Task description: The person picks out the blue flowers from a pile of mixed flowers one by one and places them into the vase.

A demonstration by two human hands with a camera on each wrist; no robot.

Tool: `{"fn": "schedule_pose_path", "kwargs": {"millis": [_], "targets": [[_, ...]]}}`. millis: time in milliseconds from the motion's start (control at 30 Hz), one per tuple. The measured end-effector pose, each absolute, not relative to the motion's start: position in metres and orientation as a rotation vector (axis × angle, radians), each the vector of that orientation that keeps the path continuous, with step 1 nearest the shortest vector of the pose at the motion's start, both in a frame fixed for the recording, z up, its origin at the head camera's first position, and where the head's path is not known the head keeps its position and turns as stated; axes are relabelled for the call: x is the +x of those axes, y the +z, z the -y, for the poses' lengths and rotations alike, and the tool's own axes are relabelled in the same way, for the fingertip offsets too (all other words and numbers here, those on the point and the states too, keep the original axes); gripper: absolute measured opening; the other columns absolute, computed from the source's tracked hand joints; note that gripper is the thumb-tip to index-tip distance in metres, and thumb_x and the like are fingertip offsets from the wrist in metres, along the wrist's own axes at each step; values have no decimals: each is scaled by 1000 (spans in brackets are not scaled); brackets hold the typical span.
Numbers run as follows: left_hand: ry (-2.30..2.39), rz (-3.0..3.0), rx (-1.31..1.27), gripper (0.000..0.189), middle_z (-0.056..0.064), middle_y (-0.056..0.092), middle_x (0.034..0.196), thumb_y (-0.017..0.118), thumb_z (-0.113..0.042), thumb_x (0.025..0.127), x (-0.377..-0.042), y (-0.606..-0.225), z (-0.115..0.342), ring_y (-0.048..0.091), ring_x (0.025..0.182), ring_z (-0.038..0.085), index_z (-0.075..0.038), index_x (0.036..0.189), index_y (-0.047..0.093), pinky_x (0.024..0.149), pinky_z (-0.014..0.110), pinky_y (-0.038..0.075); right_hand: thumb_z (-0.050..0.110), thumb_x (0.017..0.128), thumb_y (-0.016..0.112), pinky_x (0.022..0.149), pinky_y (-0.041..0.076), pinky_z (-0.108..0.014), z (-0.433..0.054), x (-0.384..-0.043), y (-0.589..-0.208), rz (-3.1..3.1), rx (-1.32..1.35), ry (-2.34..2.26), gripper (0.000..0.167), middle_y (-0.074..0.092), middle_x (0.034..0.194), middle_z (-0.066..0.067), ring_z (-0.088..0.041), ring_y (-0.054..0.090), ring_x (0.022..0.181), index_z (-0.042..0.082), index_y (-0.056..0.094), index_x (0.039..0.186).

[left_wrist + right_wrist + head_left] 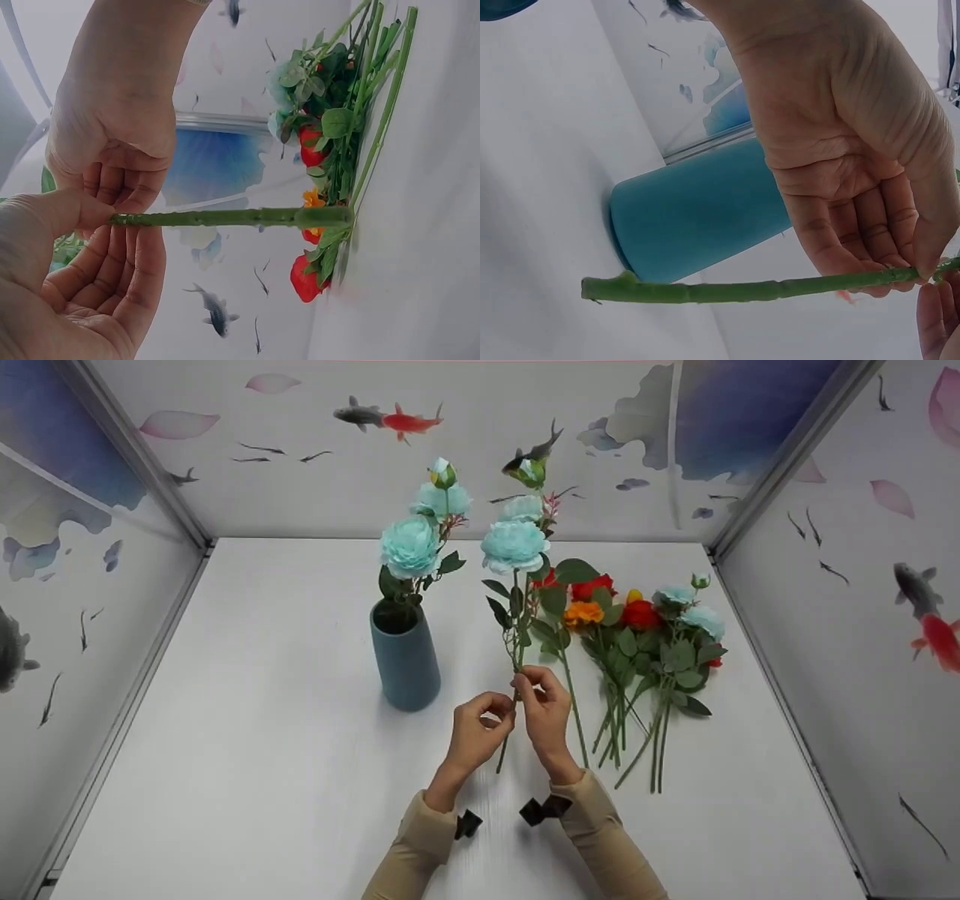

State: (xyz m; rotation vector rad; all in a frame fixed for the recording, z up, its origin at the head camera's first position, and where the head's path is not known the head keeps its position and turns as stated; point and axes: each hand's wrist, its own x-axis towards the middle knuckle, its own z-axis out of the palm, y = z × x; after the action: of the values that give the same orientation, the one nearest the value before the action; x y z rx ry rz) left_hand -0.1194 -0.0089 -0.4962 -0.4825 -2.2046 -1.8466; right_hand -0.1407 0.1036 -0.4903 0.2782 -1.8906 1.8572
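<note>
Both hands hold an upright artificial flower stem with pale blue blooms [515,546], green leaves and a bud on top. Lower on the stem, the left hand [477,733] pinches it between thumb and fingers. Just above, the right hand [546,716] also pinches the stem between thumb and fingertips. The bare green lower stem [247,217] points down between the hands in the left wrist view. In the right wrist view the left hand [847,150] grips that stem, with a blue vase [697,210] behind. This vase stands left of the hands, holding a similar blue flower [410,547].
To the right lie several artificial flowers with red blooms [641,615], orange blooms [583,615] and pale blue blooms [703,621], their stems towards the person. The white table [247,735] is enclosed by printed panels [487,405] at the back and sides.
</note>
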Motion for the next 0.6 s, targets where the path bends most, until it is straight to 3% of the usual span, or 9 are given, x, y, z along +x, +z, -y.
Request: {"fn": "schedule_pose_path", "kwargs": {"millis": [533, 600], "targets": [[-1870, 2146, -497, 10, 18, 65, 80, 62, 13, 78, -122, -499, 16, 63, 72, 23, 7, 85, 64, 56, 30, 55, -9, 89, 54, 63, 49, -25, -113, -140, -495, 1924, 265, 1854, 10, 59, 80, -19, -9, 57, 74, -15, 62, 93], [-1869, 2127, -507, 9, 18, 65, 80, 62, 14, 78, -123, -499, 17, 63, 72, 23, 7, 85, 64, 56, 31, 55, -9, 89, 55, 62, 49, -25, -116, -140, -497, 1925, 257, 1843, 10, 59, 80, -20, -14, 58, 73, -16, 61, 93]]}}
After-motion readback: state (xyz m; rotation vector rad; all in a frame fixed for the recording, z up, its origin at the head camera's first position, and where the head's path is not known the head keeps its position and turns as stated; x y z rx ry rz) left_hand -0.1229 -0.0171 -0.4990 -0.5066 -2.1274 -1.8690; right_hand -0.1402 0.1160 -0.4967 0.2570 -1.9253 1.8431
